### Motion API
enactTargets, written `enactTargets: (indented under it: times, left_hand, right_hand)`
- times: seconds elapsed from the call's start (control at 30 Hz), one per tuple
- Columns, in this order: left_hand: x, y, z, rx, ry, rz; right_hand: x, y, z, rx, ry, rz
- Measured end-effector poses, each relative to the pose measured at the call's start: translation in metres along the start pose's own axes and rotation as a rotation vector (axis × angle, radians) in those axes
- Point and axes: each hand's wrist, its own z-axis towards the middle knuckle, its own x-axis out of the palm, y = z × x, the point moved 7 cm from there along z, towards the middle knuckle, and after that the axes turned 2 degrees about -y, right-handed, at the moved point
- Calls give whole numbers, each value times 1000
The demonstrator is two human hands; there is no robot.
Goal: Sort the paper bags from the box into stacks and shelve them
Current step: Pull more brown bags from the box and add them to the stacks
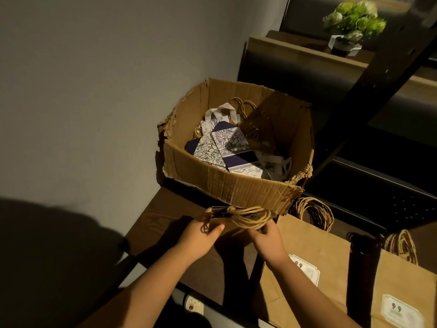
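Left hand [203, 229] and right hand [264, 233] pinch the ends of a thin stack of flattened bags [238, 215] just before the box [224, 181]. Light, floppy paper; best gripped along its edges, not the twine handles.

Both hands hold a bundle of flat bags upright on the counter [165, 216], just before the torn cardboard box [227, 183]. Left hand [201, 235] grips its left edge; right hand [267, 237] pinches the twine handles [250, 216]. Patterned bags [227, 147] fill the box. Two brown bag stacks [319, 245] lie right.
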Motion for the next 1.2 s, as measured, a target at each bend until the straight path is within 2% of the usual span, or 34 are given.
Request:
enactTargets:
  times: [0.2,0.3,0.47,0.63,0.73,0.87,0.97,1.2]
  left_hand:
    - [-5,-3,14,10,73,-16]
    - [-10,-12,18,27,98,-39]
    - [-11,-56,3,130,101,-261]
    - [18,-101,-14,201,197,-289]
    - [55,-131,-25,226,227,-403]
    - [130,-158,-52,137,198,-554]
    - [191,-173,-75,147,219,-506]
    - [342,-199,-116,125,395,-300]
  right_hand:
    - [-4,6,5,15,-28,-5]
    - [-8,13,1,21,-51,76]
    - [-33,26,-14,-3,-70,239]
    - [-76,44,-32,-76,-147,352]
    - [-115,42,-50,-125,-228,367]
    - [-174,11,-86,-125,-386,237]
    - [-219,-20,-113,-58,-446,200]
    - [-340,-110,-175,132,-541,249]
